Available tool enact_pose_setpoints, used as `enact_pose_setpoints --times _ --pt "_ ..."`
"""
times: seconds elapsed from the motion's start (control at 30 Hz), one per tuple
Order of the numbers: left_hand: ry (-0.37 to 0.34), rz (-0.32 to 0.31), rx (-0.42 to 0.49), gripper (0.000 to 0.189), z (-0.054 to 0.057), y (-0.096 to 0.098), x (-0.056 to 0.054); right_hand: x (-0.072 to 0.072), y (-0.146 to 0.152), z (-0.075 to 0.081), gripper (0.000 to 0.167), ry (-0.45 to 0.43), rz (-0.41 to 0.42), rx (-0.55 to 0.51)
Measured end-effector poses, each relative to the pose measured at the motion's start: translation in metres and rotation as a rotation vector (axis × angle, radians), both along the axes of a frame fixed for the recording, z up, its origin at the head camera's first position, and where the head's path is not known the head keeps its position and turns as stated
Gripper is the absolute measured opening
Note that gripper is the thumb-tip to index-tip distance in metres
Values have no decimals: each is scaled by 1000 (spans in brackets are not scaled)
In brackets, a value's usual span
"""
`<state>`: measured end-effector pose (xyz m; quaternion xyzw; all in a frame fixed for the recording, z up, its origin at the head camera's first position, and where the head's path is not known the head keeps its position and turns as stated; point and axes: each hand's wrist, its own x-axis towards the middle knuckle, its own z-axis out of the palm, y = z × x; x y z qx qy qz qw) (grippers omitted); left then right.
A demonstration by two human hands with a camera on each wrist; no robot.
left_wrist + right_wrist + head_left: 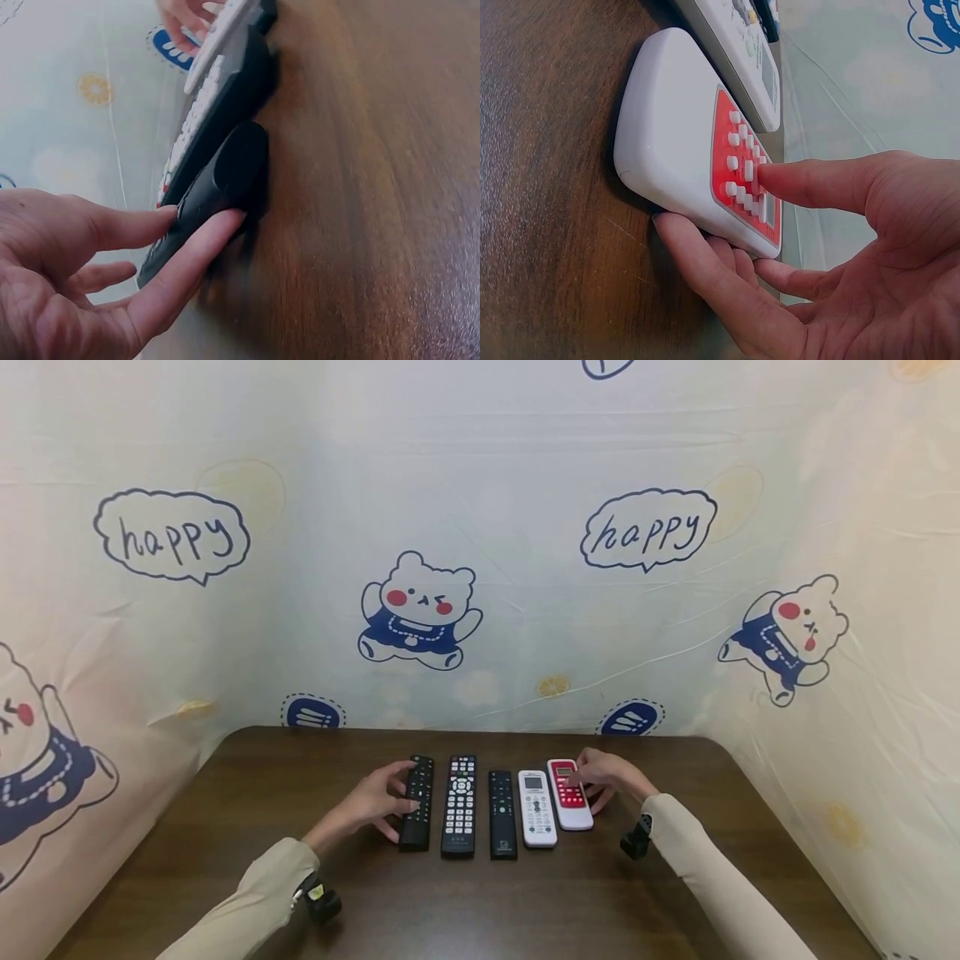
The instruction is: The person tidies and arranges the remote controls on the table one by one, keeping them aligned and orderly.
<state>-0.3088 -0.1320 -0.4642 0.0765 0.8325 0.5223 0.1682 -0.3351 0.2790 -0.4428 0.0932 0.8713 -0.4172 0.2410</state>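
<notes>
Five... several remote controls lie side by side on the table. My left hand (378, 797) grips the leftmost one, a slim black remote (416, 810), with the thumb on its button face and fingers along its outer side (180, 274). At the row's right end, my right hand (603, 774) holds a white remote with a red keypad (573, 817). Its thumb (817, 184) presses on the red face while the other fingers lie along the edge near the tabletop. Between the hands are a black remote with white buttons (459, 810), a plain black remote (502, 818) and a white remote (537, 814).
The brown wooden table (480, 910) has rounded far corners. A pale curtain (517, 610) printed with bears and "happy" bubbles hangs behind it and along both sides. Each wrist carries a small black camera (324, 903).
</notes>
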Motion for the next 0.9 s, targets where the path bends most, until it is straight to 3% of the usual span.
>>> enact_pose_setpoints --times 0.23,0.9 --pt "15 18 -76 76 -2 1 2 -1 -1 1 44 -3 13 -5" --pt "31 -1 -45 71 -1 4 4 2 -1 2 47 0 19 11"
